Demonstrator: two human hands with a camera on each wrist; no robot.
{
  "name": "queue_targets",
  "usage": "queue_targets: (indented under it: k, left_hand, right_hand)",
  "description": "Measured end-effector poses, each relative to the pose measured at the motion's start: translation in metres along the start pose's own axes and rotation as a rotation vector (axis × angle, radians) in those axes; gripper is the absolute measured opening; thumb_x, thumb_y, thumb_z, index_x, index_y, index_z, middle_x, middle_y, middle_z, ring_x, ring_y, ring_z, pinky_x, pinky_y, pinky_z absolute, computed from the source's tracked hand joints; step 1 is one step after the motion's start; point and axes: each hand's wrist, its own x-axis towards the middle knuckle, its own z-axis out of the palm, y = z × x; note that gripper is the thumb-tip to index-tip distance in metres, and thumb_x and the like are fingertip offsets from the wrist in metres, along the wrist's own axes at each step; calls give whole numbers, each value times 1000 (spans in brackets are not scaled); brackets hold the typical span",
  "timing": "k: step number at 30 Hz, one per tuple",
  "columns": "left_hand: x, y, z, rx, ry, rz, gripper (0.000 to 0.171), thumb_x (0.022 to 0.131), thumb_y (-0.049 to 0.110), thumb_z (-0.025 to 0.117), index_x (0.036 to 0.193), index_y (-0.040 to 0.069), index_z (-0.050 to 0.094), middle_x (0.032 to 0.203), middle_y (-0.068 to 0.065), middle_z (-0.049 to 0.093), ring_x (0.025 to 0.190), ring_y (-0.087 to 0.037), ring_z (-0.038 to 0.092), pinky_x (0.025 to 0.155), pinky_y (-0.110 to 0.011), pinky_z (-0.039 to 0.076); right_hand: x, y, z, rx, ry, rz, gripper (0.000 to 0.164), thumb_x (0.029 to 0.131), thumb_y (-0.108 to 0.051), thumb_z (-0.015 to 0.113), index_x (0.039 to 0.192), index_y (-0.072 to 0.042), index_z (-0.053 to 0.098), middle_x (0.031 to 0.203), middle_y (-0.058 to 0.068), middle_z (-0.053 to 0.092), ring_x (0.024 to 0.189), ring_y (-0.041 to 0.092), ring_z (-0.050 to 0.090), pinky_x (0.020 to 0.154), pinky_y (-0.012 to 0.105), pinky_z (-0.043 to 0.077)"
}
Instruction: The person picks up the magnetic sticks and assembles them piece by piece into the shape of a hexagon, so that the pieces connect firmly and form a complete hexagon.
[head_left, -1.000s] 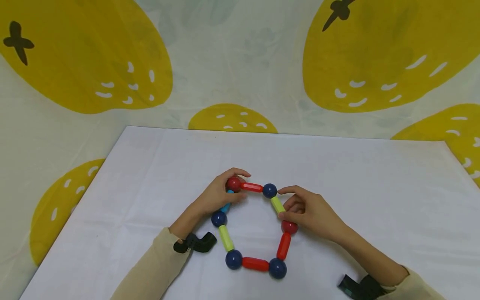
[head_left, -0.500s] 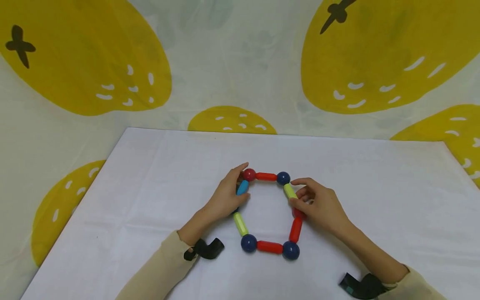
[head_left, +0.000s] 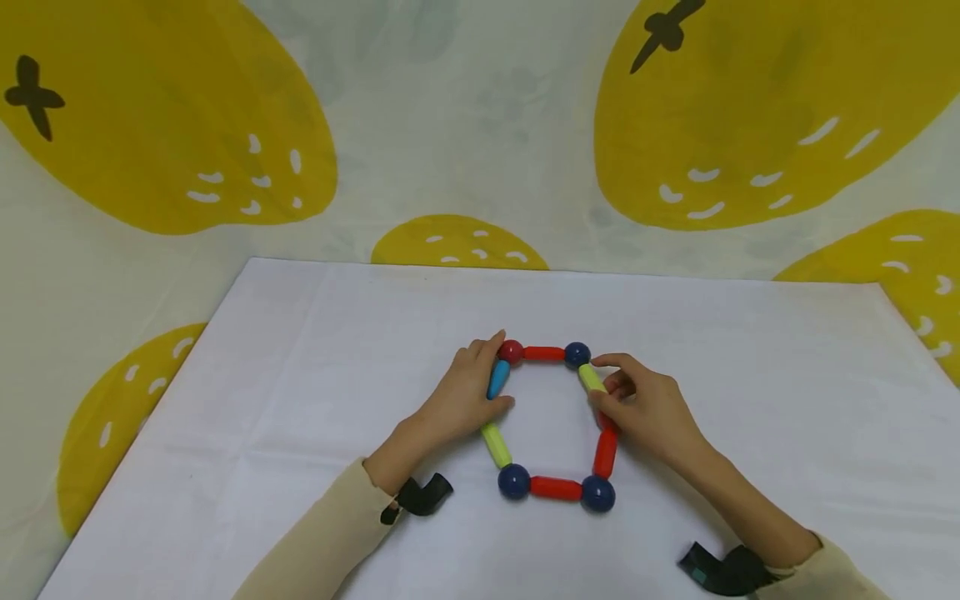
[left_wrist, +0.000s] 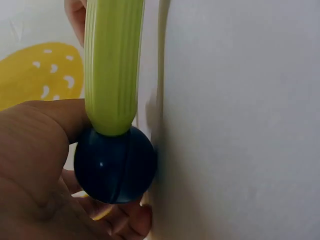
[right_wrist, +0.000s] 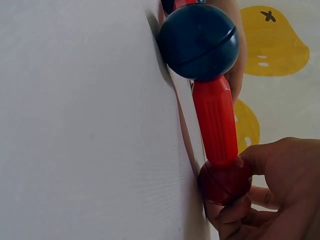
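A ring of magnetic rods and balls lies on the white table. Its far side is a red rod (head_left: 543, 353) between a red ball (head_left: 512, 352) and a dark blue ball (head_left: 577, 354). My left hand (head_left: 465, 396) grips the left side, thumb inside the ring by the blue rod (head_left: 498, 379). A dark blue ball (left_wrist: 115, 165) sits by that palm in the left wrist view, hidden in the head view. My right hand (head_left: 652, 412) pinches the right-hand red ball (right_wrist: 225, 185), beside a yellow-green rod (head_left: 591, 377).
Nearest me, a red rod (head_left: 556, 488) joins two dark blue balls. The white table (head_left: 300, 350) ends at a cloth backdrop (head_left: 465, 125) printed with yellow fruit. Black wrist cameras, such as the right one (head_left: 723, 569), sit at both sleeves.
Both hands have shifted the ring to the right and away from me. My left hand now covers its left dark blue ball, and the ring looks narrower. The right hand keeps its pinch.
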Motion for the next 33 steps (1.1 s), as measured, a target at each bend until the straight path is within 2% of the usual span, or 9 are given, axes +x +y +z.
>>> queue_targets:
  k: [4, 7, 9, 13, 17, 27, 33]
  left_hand:
    - [-13, 2, 1, 94, 28, -15, 82, 82, 27, 76, 148, 13, 30, 119, -15, 47, 97, -22, 49, 73, -30, 52]
    - [-21, 3, 0, 132, 51, 22, 67, 83, 27, 75, 140, 18, 42, 102, -10, 50, 78, -17, 50, 57, -25, 46]
    - [-24, 1, -1, 139, 67, 63, 52, 84, 24, 74, 130, 20, 52, 96, -6, 51, 71, -15, 49, 53, -24, 43]
    - [-27, -2, -2, 147, 103, 124, 24, 84, 16, 71, 107, 21, 66, 90, -2, 52, 68, -12, 49, 52, -23, 42]
    - [-27, -5, -2, 152, 125, 135, 13, 84, 13, 68, 94, 21, 69, 88, 0, 52, 69, -11, 49, 53, -23, 43]
    - [-26, -6, -7, 155, 113, 108, 9, 85, 16, 69, 92, 22, 69, 86, 2, 53, 69, -11, 49, 53, -22, 43]
    - [-25, -8, -6, 173, 120, 125, 10, 85, 16, 70, 91, 23, 69, 85, 2, 53, 69, -11, 48, 52, -22, 42]
  right_hand:
    - [-1, -1, 0, -52, -31, -67, 42, 85, -11, 71, 124, -10, 57, 86, 3, 62, 76, 17, 59, 61, 26, 50]
    - [-3, 0, -1, -89, -53, -131, 41, 84, -15, 74, 122, -14, 59, 90, 3, 62, 75, 15, 58, 61, 26, 51]
    - [-4, 0, -1, -109, -60, -178, 37, 83, -16, 76, 117, -16, 62, 90, 2, 61, 74, 13, 56, 60, 25, 49]
    - [-6, 1, 0, -142, -51, -226, 26, 82, -13, 77, 105, -16, 68, 87, 1, 58, 70, 12, 51, 56, 23, 46]
    - [-7, 1, 0, -164, -34, -204, 22, 80, -9, 76, 101, -15, 70, 86, 2, 58, 68, 12, 50, 54, 23, 45]
    - [-9, 4, 2, -184, -25, -194, 21, 81, -11, 76, 101, -15, 70, 84, 1, 57, 66, 13, 50, 53, 23, 46]
    - [-11, 5, 3, -212, -5, -197, 20, 82, -13, 75, 100, -15, 69, 82, 0, 56, 65, 12, 50, 53, 24, 46]
